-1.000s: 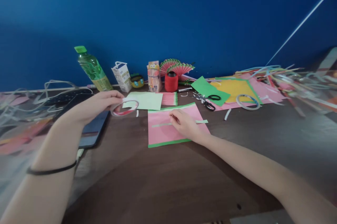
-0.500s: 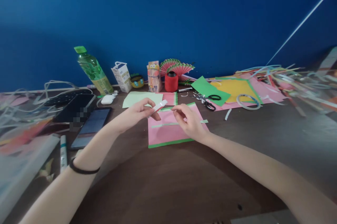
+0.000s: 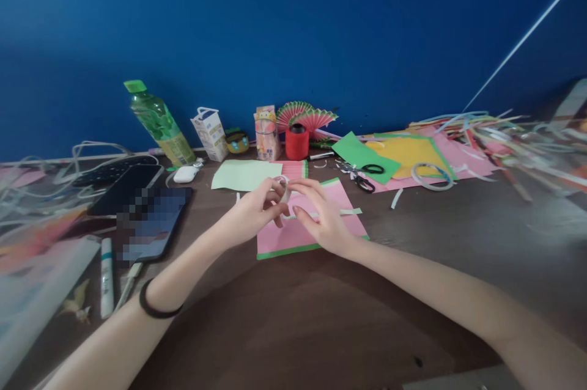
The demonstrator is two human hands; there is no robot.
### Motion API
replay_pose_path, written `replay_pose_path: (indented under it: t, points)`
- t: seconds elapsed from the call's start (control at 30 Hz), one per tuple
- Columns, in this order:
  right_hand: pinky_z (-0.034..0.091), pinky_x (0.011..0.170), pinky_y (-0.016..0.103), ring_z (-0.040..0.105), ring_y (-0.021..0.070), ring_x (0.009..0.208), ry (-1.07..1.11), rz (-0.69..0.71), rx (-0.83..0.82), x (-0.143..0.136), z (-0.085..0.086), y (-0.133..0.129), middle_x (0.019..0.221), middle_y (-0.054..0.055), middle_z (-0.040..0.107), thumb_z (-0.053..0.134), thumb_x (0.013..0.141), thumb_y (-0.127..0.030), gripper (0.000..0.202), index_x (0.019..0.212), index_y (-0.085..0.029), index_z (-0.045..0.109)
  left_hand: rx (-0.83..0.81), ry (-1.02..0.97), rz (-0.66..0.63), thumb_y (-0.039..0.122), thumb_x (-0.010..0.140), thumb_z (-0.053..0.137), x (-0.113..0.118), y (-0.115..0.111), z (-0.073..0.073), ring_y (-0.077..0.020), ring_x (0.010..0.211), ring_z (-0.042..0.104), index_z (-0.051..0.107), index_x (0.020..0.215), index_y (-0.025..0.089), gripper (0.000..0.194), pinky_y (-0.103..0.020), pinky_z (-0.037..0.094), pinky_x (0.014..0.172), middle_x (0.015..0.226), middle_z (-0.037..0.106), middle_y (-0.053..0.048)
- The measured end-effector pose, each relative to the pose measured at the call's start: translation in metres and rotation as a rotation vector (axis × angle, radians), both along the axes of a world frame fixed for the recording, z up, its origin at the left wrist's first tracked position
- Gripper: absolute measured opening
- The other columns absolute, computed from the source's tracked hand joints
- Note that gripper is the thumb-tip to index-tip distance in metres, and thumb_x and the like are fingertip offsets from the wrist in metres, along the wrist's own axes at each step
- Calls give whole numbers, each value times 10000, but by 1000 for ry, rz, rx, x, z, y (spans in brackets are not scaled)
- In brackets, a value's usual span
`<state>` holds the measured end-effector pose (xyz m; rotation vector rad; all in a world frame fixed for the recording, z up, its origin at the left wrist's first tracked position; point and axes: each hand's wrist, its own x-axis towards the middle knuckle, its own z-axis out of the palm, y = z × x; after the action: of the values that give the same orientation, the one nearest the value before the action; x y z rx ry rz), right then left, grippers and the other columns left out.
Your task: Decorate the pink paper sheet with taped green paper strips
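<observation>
Pink paper sheet (image 3: 277, 242); above it, left hand (image 3: 254, 211) pinching a tape roll (image 3: 286, 193), and right hand (image 3: 331, 226) with thumb and fingers parted.

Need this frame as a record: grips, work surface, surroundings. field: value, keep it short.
left grip: holding tape roll
right grip: at the tape roll's edge, contact unclear
below: green-edged pink sheet, pale strip across it
beyond, right: scissors, second roll
beyond, left: pale green paper, green-capped bottle
far left: marker
</observation>
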<state>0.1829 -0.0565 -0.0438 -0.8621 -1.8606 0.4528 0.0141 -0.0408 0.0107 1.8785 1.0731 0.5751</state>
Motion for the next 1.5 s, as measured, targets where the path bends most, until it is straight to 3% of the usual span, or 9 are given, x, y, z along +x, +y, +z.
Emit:
replay_pose_path:
  t: [0.2,0.43,0.67,1.03,1.2,1.5]
  points:
    - [381,983,414,446,201,1152,25,46,-20,0,4,-2,1176,92,479,447,811,-106,316,1101,-229,472,13,-25,-81,288,816,495,0,0,-4,-134,582,614,362,842,219,152,-290,463,606,669,536,50]
    - [377,978,418,439,197,1167,56,79,-28,1,2,-3,1179,84,482,460,802,-102,197,955,-224,478,-20,-42,-104,308,809,521,0,0,-4,-137,609,627,367,841,212,185,-282,475,597,726,557,24]
    - [415,959,406,459,195,1135,126,108,-51,0,1,-1,1166,87,481,456,796,-81,373,1134,-239,439,-10,-55,-98,304,817,513,1,-3,-3,-149,638,642,382,871,208,171,-304,485,647,728,574,26]
    - [394,958,439,456,209,1135,100,94,6,3,5,-2,1147,79,489,476,785,-75,249,974,-236,496,-13,-117,-139,263,828,500,0,-2,-5,-141,668,640,371,858,201,146,-287,488,647,747,574,18]
    - [415,942,412,466,198,1111,129,114,-7,3,5,-1,1127,85,493,466,781,-67,348,1089,-230,460,5,-111,-139,267,831,495,1,-4,-3,-137,656,636,363,856,205,148,-286,487,644,724,571,25]
    - [399,950,411,469,200,1105,93,92,33,4,7,-3,1111,85,510,459,775,-53,327,1055,-221,493,4,-81,-120,247,818,510,1,-7,-1,-124,632,613,364,862,204,158,-273,494,617,688,582,22]
